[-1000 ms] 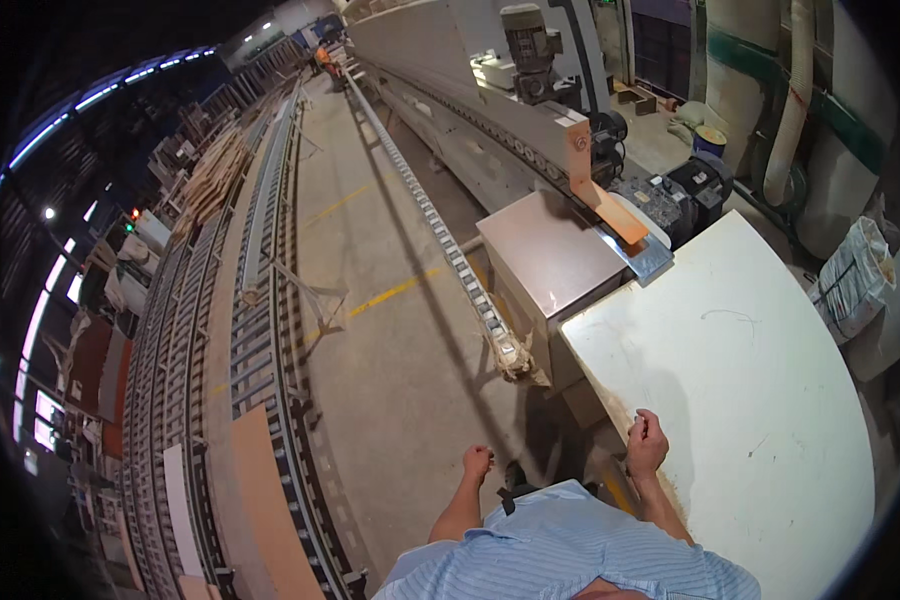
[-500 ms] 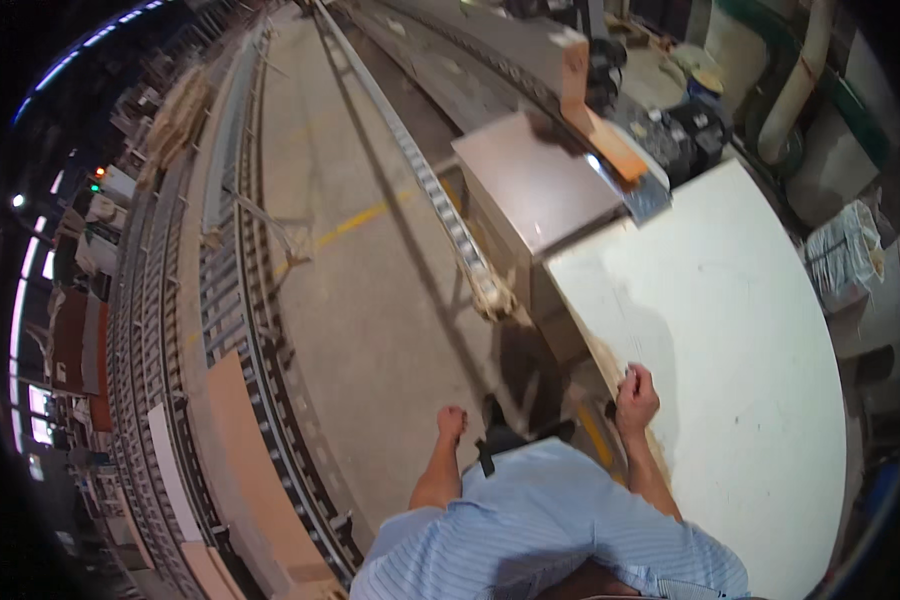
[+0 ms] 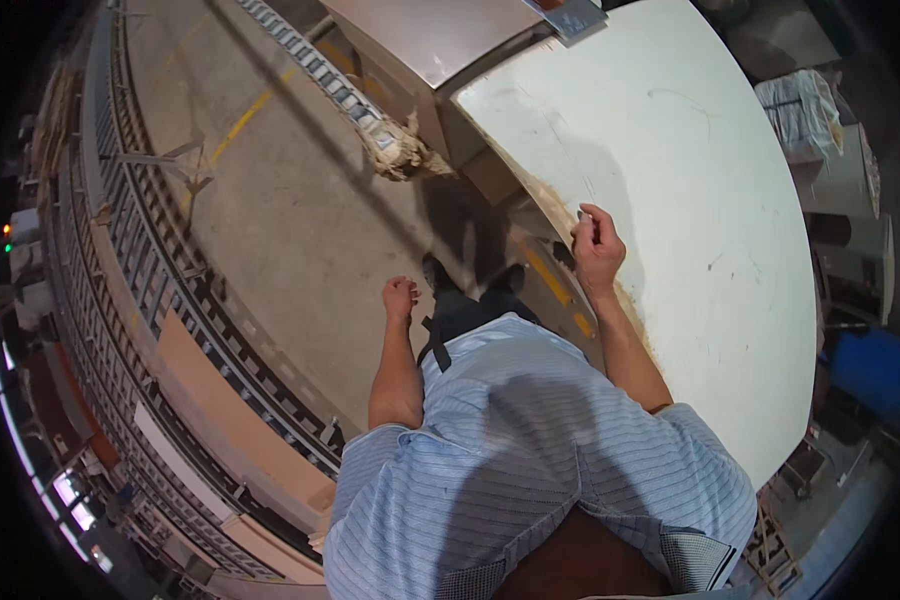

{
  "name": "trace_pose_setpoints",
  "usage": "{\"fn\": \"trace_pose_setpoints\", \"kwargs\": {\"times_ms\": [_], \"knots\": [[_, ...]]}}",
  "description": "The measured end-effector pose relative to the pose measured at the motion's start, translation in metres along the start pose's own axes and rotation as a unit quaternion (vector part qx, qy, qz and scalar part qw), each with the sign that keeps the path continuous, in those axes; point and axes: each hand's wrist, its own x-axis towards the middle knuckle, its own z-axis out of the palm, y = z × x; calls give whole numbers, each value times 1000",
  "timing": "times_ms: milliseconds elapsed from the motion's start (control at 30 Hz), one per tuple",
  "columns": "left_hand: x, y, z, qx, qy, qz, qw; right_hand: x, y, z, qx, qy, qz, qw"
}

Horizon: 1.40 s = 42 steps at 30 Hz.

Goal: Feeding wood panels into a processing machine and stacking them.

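Observation:
My left hand (image 3: 400,298) hangs over the concrete floor beside my leg, its fingers loosely curled, and nothing shows in it. Over the near-left edge of a large white tabletop (image 3: 710,230) is my right hand (image 3: 598,248). Its fingers are bent and drawn together toward the thumb. Whether something small sits at those fingertips is too fine to make out. The tabletop's left edge is worn and brownish next to my right wrist.
A narrow roller conveyor (image 3: 315,75) ends ahead of me, its tip wrapped in ragged material. Longer roller tracks (image 3: 150,230) run along the left, bearing a tan board (image 3: 220,390) and a white strip (image 3: 175,460). A shiny panel (image 3: 435,30) adjoins the tabletop's far end. Clear plastic wrapping (image 3: 800,110) lies at right.
The view has tipped down and turned, so the conveyors and tabletop sit higher and my feet show. Both hands appear higher in the picture; the right remains at the tabletop's edge.

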Motion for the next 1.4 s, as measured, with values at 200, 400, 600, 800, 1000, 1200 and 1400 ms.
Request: {"fn": "trace_pose_setpoints", "kwargs": {"times_ms": [200, 400, 600, 800, 1000, 1200, 1400], "knots": [[-4, -18, 2, 1, -18, -15, 1000, -6, -5, -2, 34, -2, 29, 999], [-3, -22, 8, 20, -10, -38, 999, -5, -4, -3, 35, 1, 45, 998], [3, -24, 9, 40, -29, -38, 998, -4, -4, -2, 63, -8, 58, 996], [4, -33, 14, 28, -6, -44, 999, -9, 3, -4, 51, -12, 60, 997], [5, -46, 23, 31, -4, -68, 997, -9, -2, -8, 94, -15, 92, 991], [10, -55, 33, 42, -10, -90, 995, -7, -7, -8, 120, -10, 97, 988], [10, -73, 41, 47, -9, -88, 995, -7, -8, -8, 106, -15, 89, 990]]}}
